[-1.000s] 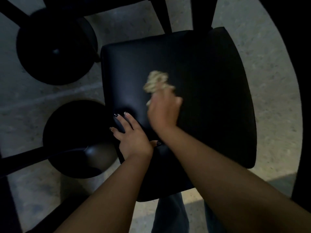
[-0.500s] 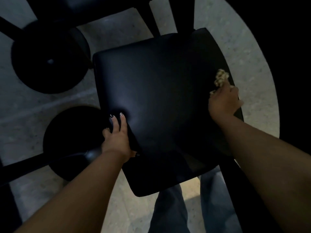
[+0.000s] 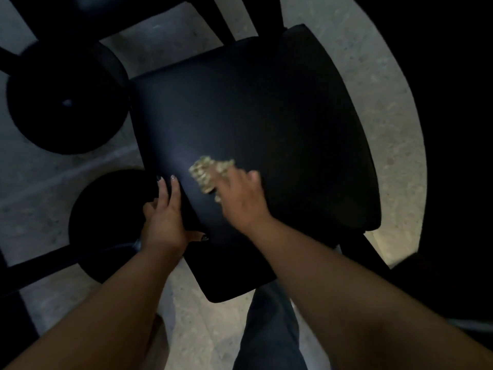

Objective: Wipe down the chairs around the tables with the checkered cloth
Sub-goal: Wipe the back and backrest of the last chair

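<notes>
I am looking straight down on the black padded chair seat (image 3: 253,134), which fills the middle of my view. My right hand (image 3: 241,200) lies on the seat toward its seven o'clock side, fingers curled over the bunched checkered cloth (image 3: 206,170), pressing it against the upholstery. The cloth pokes out from under my fingertips at about eleven o'clock from my knuckles (it is blurred, so the check pattern reads only as pale speckles).

My left hand (image 3: 166,218) sits at nine o'clock from the right one, clamped on the seat's edge: fingers stretched flat along the top surface, thumb hooked on the rim at the near side. The two hands are near each other but apart, with a strip of bare seat between them.

Off the seat, a round black table base (image 3: 66,100) stands on the pale floor (image 3: 354,62) at ten o'clock, and a second round base (image 3: 106,225) sits at eight o'clock, just beside my left hand. My trouser leg (image 3: 269,329) shows at six o'clock, below the seat's near corner. The right side of the view is too dark to make out.
</notes>
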A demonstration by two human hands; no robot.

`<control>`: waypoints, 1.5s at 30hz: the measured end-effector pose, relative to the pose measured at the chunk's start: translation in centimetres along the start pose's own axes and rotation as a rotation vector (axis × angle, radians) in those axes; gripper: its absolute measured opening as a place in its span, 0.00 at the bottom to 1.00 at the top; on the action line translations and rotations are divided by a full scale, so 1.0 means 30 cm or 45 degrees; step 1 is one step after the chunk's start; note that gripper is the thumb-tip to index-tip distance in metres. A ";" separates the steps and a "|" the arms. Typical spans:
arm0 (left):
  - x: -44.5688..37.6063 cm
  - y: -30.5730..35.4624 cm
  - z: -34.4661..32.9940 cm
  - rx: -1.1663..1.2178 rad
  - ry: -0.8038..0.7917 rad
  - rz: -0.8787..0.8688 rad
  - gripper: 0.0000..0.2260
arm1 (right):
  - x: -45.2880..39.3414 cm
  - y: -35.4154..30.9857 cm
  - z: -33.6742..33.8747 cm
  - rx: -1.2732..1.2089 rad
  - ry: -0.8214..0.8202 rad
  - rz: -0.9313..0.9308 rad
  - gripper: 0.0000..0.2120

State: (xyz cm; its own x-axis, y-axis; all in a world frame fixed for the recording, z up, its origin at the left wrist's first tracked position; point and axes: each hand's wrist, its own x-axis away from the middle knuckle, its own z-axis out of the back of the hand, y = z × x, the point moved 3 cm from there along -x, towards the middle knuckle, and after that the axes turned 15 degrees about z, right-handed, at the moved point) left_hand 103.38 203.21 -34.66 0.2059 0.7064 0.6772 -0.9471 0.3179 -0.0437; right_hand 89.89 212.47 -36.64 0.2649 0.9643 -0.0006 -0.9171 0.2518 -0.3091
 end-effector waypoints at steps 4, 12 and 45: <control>-0.002 -0.001 0.003 -0.003 0.009 -0.018 0.61 | 0.049 0.351 0.107 0.064 -0.075 -0.655 0.23; 0.006 0.019 0.005 -0.024 -0.016 0.026 0.61 | 0.288 0.513 0.217 -0.317 0.130 -1.866 0.21; 0.207 -0.044 -0.317 1.345 -0.041 0.751 0.34 | -0.126 0.085 0.037 -0.067 -0.309 0.228 0.28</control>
State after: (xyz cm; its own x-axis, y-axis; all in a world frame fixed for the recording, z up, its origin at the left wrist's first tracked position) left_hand 108.26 213.19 -37.36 -0.3178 0.5480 0.7738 -0.6304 -0.7317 0.2593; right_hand 86.21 209.57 -36.36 0.0158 0.9861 0.1655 -0.9246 0.0774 -0.3731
